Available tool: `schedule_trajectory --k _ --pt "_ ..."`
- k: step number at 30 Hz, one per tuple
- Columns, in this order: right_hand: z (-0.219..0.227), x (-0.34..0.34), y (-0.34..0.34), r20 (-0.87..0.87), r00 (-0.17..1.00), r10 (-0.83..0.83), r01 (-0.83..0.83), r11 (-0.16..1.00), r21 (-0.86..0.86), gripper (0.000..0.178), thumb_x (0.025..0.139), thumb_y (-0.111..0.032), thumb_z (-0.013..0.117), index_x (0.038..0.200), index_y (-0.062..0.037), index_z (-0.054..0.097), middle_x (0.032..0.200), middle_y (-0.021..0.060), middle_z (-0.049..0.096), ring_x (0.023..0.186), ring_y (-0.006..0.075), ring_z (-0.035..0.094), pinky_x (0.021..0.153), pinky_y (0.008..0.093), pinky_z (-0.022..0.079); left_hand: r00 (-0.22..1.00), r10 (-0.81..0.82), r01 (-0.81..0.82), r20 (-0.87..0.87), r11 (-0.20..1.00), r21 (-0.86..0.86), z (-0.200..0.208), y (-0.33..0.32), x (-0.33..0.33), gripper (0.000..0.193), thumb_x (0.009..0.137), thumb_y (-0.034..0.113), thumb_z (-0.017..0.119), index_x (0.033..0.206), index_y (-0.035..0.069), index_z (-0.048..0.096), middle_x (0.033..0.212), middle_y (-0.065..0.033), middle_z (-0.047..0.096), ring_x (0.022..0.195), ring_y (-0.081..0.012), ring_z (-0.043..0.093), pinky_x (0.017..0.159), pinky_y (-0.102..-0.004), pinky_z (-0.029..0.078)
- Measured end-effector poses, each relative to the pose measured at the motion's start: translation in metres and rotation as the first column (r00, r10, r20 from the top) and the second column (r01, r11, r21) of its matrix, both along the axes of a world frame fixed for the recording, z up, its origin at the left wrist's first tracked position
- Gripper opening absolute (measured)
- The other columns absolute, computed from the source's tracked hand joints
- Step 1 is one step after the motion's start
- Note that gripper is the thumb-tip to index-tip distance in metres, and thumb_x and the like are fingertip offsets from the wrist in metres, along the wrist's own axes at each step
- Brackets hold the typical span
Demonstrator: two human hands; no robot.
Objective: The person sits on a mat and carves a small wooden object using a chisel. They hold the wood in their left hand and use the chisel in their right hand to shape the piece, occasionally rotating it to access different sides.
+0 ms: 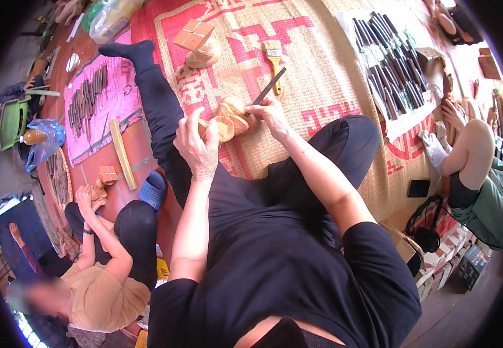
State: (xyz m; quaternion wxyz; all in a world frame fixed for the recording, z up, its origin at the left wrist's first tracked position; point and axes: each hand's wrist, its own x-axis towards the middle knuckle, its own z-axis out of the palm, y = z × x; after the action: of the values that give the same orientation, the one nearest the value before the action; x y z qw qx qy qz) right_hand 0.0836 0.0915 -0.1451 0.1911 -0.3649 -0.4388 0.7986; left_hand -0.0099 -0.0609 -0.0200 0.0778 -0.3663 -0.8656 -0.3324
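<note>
My left hand (196,146) is closed round the near left side of a pale wooden carving (231,118) with rounded, bulging shapes. The carving rests over the mat in front of my lap. In my right hand (271,118) is a slim dark carving chisel (270,88), its shaft slanting up and to the right. Its lower end is by the carving's right side, mostly hidden by my fingers, so contact cannot be made out. Just beyond lies a brush (274,64) with pale bristles and a yellow handle.
A woven red-and-straw mat (327,64) spreads out ahead. At its far left stands another wooden carving (204,55) with a square top. Rows of dark chisels (390,66) lie at right, more tools (89,95) on pink cloth at left. People sit on both sides.
</note>
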Motion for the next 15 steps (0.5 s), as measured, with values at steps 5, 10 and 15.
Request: schedule_trajectory --k 5,10,15 --pt "0.009 -0.001 -0.004 -0.013 0.999 -0.049 0.048 0.995 -0.092 0.012 0.069 -0.004 0.072 0.077 -0.0018 0.063 0.07 0.0028 0.061 0.059 0.01 0.053 0.058 0.0229 0.04 1.0 0.01 -0.01 -0.022 1.0 -0.002 -0.002 -0.001 -0.001 0.033 0.077 0.024 0.064 0.107 0.013 0.059 0.093 -0.0052 0.055 0.088 -0.0257 0.056 0.076 -0.0397 0.041" --pt "0.014 -0.002 -0.005 0.007 1.0 -0.027 0.028 0.997 -0.067 0.011 0.068 -0.003 0.071 0.075 -0.0011 0.063 0.071 0.0045 0.062 0.06 0.0106 0.055 0.059 0.0234 0.041 0.999 0.008 -0.008 -0.041 1.0 -0.007 -0.001 -0.001 0.001 0.033 0.077 0.024 0.064 0.107 0.013 0.059 0.092 -0.0055 0.055 0.088 -0.0261 0.056 0.075 -0.0396 0.041" --pt "0.005 0.0 0.005 0.073 0.987 -0.146 0.155 0.979 -0.135 0.015 0.072 -0.006 0.07 0.081 -0.0006 0.06 0.073 0.0072 0.064 0.059 0.0124 0.058 0.056 0.0238 0.047 1.0 -0.007 0.007 -0.031 1.0 0.021 -0.003 -0.002 -0.002 0.032 0.077 0.021 0.064 0.107 0.012 0.058 0.092 -0.0058 0.054 0.088 -0.0269 0.056 0.075 -0.0394 0.041"
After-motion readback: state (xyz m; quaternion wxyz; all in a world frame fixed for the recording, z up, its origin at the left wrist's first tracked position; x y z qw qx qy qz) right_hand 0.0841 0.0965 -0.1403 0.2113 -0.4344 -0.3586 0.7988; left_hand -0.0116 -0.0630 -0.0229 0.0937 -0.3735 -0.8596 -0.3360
